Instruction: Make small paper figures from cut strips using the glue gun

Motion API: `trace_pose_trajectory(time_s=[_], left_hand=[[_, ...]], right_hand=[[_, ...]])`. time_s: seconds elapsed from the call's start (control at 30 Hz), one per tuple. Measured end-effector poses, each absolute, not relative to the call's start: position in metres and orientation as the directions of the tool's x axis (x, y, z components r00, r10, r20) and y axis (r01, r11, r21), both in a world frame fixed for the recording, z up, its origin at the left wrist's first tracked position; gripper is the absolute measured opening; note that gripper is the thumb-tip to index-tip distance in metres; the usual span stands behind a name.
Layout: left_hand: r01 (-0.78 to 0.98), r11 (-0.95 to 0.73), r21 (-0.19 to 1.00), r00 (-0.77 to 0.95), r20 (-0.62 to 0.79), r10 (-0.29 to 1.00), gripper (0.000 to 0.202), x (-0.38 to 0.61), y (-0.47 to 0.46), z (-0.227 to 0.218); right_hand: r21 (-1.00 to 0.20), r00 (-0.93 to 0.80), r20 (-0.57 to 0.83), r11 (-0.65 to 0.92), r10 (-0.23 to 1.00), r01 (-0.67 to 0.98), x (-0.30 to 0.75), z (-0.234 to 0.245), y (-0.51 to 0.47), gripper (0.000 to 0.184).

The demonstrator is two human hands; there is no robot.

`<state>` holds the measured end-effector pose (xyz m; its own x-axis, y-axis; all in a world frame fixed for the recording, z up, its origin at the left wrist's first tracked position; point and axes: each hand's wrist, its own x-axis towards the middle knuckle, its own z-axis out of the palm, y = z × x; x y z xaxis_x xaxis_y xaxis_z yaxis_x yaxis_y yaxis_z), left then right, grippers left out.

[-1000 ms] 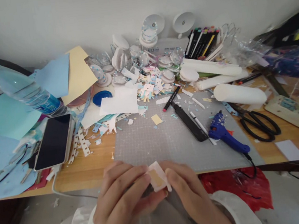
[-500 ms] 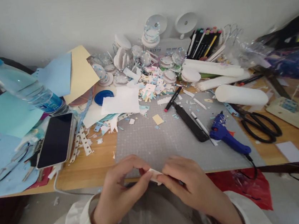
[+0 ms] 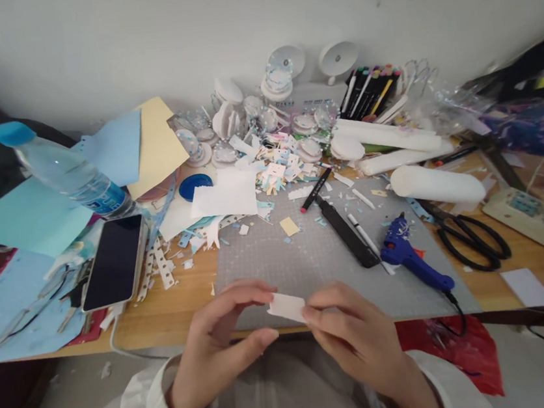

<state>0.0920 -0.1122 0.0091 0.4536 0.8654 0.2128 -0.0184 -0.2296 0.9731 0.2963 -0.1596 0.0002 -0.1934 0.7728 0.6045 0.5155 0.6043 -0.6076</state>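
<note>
A small white piece of paper (image 3: 288,307) is pinched by its right end in my right hand (image 3: 352,326), above the front edge of the grey cutting mat (image 3: 258,251). My left hand (image 3: 228,336) is open, thumb and forefinger apart, with the fingertips at the paper's left end. Whether those fingertips press on it is hard to make out. Ahead on the mat lie a small yellow paper piece (image 3: 289,226), a black marker (image 3: 316,190), a black craft knife (image 3: 348,233) and a thin white pen (image 3: 364,233).
A blue glue gun (image 3: 415,256) and black-handled scissors (image 3: 474,233) lie right. At left are a phone (image 3: 114,261) and a tilted water bottle (image 3: 69,174). Paper scraps (image 3: 277,164), white rolls (image 3: 437,184) and a power strip (image 3: 539,219) crowd the back and right.
My left thumb has come away from the paper and the left fingers have spread. The paper now shows more of its flat face, held at its right end. The view has tilted slightly.
</note>
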Motion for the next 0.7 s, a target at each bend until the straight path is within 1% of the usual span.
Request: trace_pose_trajectory(time_s=[0.07,0.1,0.13,0.23,0.3,0.37,0.43,0.5,0.57,0.6,0.7], left_hand=[[0.014,-0.267,0.963,0.482,0.228,0.846,0.041,0.088,-0.111,0.013],[0.042,-0.291,0.956,0.489,0.234,0.841,0.044,0.086,-0.110,0.015],[0.072,-0.318,0.945,0.495,0.244,0.834,0.043,0.084,-0.109,0.018],[0.115,-0.397,0.911,0.518,0.286,0.806,0.031,0.082,-0.106,0.026],[0.093,-0.433,0.897,0.526,0.325,0.786,0.029,0.082,-0.105,0.030],[0.063,-0.452,0.890,0.513,0.359,0.779,0.030,0.082,-0.104,0.033],[0.043,-0.454,0.890,0.495,0.376,0.783,0.031,0.083,-0.104,0.034],[0.036,-0.442,0.896,0.491,0.370,0.789,0.033,0.083,-0.105,0.032],[0.025,-0.426,0.904,0.504,0.356,0.787,0.035,0.084,-0.106,0.030],[0.019,-0.418,0.908,0.516,0.349,0.783,0.035,0.085,-0.107,0.028],[0.017,-0.395,0.919,0.553,0.320,0.769,0.037,0.087,-0.109,0.024]], right_hand=[[-0.493,-0.254,0.653,0.656,0.713,0.572,0.298,0.005,-0.157,0.029],[-0.453,-0.279,0.664,0.670,0.694,0.588,0.298,0.007,-0.156,0.028],[-0.416,-0.303,0.675,0.686,0.673,0.596,0.299,0.010,-0.155,0.028],[-0.324,-0.389,0.691,0.743,0.609,0.586,0.303,0.018,-0.152,0.026],[-0.308,-0.437,0.678,0.769,0.591,0.560,0.307,0.021,-0.151,0.029],[-0.378,-0.428,0.647,0.753,0.631,0.539,0.312,0.023,-0.153,0.034],[-0.493,-0.362,0.595,0.681,0.718,0.541,0.316,0.023,-0.156,0.040],[-0.579,-0.287,0.535,0.592,0.794,0.560,0.316,0.021,-0.159,0.047],[-0.609,-0.244,0.498,0.536,0.832,0.585,0.315,0.019,-0.161,0.053],[-0.612,-0.239,0.492,0.528,0.837,0.589,0.313,0.018,-0.162,0.052],[-0.616,-0.240,0.499,0.536,0.832,0.577,0.310,0.015,-0.162,0.042]])
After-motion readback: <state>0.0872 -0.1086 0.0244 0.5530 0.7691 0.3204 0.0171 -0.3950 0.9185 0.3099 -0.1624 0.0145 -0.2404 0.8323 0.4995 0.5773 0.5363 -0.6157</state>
